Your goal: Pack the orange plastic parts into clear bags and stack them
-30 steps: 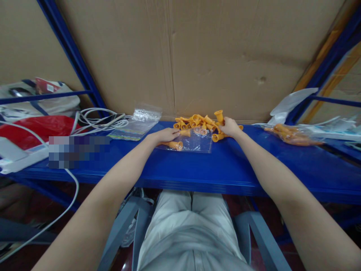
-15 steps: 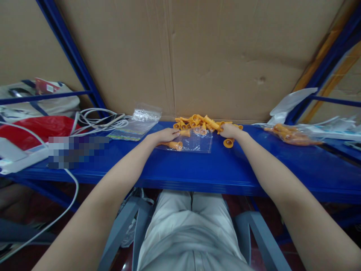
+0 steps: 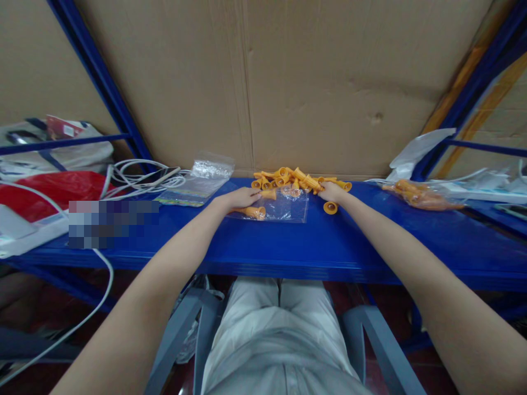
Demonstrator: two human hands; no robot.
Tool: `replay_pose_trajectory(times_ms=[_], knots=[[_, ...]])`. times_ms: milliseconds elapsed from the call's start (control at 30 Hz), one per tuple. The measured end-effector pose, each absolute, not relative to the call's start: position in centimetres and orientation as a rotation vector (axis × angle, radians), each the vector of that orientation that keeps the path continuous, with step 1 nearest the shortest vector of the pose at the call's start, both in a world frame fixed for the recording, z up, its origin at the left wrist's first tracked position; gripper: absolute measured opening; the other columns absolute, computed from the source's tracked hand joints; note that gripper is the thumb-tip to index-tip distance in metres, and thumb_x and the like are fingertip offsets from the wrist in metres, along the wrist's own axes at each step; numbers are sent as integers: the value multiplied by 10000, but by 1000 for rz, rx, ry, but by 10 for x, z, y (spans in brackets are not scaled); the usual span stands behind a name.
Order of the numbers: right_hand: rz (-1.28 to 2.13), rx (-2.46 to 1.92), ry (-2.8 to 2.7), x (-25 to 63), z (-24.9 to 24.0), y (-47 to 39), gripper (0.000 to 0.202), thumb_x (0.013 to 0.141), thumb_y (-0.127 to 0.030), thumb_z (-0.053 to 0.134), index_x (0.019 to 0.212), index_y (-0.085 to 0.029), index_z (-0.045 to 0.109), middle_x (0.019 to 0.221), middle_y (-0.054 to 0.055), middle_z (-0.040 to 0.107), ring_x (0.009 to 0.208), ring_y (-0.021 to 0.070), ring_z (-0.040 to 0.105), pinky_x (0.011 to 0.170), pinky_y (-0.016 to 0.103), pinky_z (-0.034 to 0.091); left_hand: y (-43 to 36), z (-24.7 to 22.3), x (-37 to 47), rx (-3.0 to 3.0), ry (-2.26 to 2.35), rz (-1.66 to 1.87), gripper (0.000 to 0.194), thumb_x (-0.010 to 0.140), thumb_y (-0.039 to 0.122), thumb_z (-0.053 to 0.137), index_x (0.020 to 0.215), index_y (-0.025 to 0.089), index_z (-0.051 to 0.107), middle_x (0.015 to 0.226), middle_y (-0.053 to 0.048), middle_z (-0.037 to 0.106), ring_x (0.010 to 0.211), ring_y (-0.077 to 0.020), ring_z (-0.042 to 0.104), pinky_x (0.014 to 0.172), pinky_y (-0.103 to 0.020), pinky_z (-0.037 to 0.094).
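A heap of orange, horn-shaped plastic pieces (image 3: pixel 282 179) lies at the back of the blue table. My left hand (image 3: pixel 246 196) is closed at the left side of a clear plastic bag (image 3: pixel 290 209), its fingertips on one orange horn-shaped piece (image 3: pixel 270 195). Another such piece (image 3: pixel 254 213) lies below that hand, at the bag's left part. At the heap's right end, my right hand (image 3: pixel 330 192) has its fingers closed round the end of an orange horn-shaped piece (image 3: pixel 310 181). A single piece (image 3: pixel 330 208) sits just below this hand, its flared mouth facing me.
Flat clear packaging (image 3: pixel 201 181) and coiled white cables (image 3: pixel 148 175) are on the left, beside a red bag (image 3: pixel 53 189). To the right lies a clear bag of orange pieces (image 3: pixel 420 195). A cardboard wall (image 3: pixel 313 88) stands behind the table, between blue frame posts.
The view has shifted slightly. Both hands stay almost where they were, with the left at the bag and the right at the heap.
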State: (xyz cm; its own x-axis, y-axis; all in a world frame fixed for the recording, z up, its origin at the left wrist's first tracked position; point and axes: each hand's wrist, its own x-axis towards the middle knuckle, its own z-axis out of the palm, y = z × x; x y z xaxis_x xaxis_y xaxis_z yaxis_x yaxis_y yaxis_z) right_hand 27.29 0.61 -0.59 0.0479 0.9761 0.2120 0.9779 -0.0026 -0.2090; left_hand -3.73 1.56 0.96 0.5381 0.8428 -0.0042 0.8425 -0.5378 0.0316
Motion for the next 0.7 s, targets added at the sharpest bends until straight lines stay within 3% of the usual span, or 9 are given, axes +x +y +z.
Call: replay_pose_trajectory(times_ms=[200, 367, 500, 567, 700], knots=[[112, -1932, -1793, 277, -7, -9, 164, 828, -207, 541, 826, -134, 687, 786, 49, 709, 693, 166, 626, 606, 229, 425, 6, 16, -34, 2718, 1516, -44, 580, 943, 418, 238, 1370, 145, 520, 1458, -97, 501, 1324, -249, 472, 1104, -314, 315], [-227, -2038, -1765, 269, 3, -23, 275, 886, -261, 456, 1028, -172, 674, 1024, 126, 715, 988, 278, 639, 842, 345, 419, 7, 16, -35, 2679, 1551, -51, 592, 952, 436, 238, 1394, 134, 492, 1467, -108, 486, 1346, -242, 450, 1103, -309, 314], [-452, -2045, -1728, 266, 23, -37, 285, 897, -232, 418, 1067, -143, 630, 1050, 174, 694, 1043, 321, 618, 932, 439, 368, 9, 14, -36, 2655, 1561, -20, 598, 955, 458, 251, 1398, 138, 493, 1447, -118, 507, 1337, -253, 463, 1098, -318, 321], [-294, -2098, -1678, 269, 35, -45, 236, 895, -235, 442, 1004, -144, 631, 1001, 163, 696, 980, 300, 639, 871, 405, 418, 9, 14, -37, 2659, 1551, -13, 593, 956, 464, 252, 1393, 150, 502, 1442, -108, 515, 1334, -252, 466, 1100, -314, 318], [540, -2066, -1867, 278, 52, -61, 207, 868, -221, 546, 671, -168, 582, 713, 74, 669, 721, 196, 652, 687, 288, 480, 12, 13, -38, 2686, 1520, -36, 607, 955, 471, 240, 1395, 143, 499, 1458, -107, 497, 1345, -242, 451, 1103, -304, 307]])
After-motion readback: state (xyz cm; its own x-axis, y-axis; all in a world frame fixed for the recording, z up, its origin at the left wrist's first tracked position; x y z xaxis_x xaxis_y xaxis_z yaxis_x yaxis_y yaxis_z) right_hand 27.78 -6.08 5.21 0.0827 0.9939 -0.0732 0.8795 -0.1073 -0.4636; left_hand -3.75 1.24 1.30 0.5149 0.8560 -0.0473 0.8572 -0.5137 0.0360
